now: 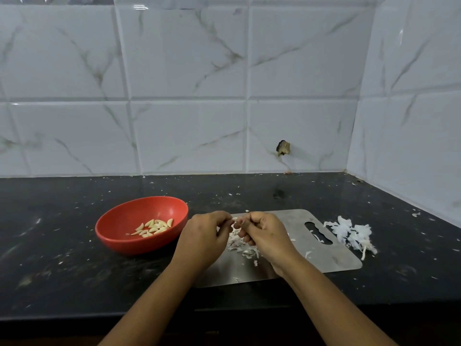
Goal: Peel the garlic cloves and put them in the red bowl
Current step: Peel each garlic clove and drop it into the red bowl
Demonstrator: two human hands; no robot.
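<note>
The left hand [203, 239] and right hand [264, 233] pinch one garlic clove [234, 221] between curled fingertips over the steel board [324, 255]. It is mostly hidden, and its long axis seems to run left-right. Roughly fifteen peeled cloves [154, 228] lie in the red bowl [119, 221] on the table [62, 270], mostly slanting up-right.

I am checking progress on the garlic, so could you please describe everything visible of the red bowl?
The round red bowl, matte and plastic-looking, stands upright on the black speckled countertop, just left of the steel cutting board. A small heap of pale peeled garlic cloves lies at its bottom. The left hand is near its right rim, apparently without touching.
</note>
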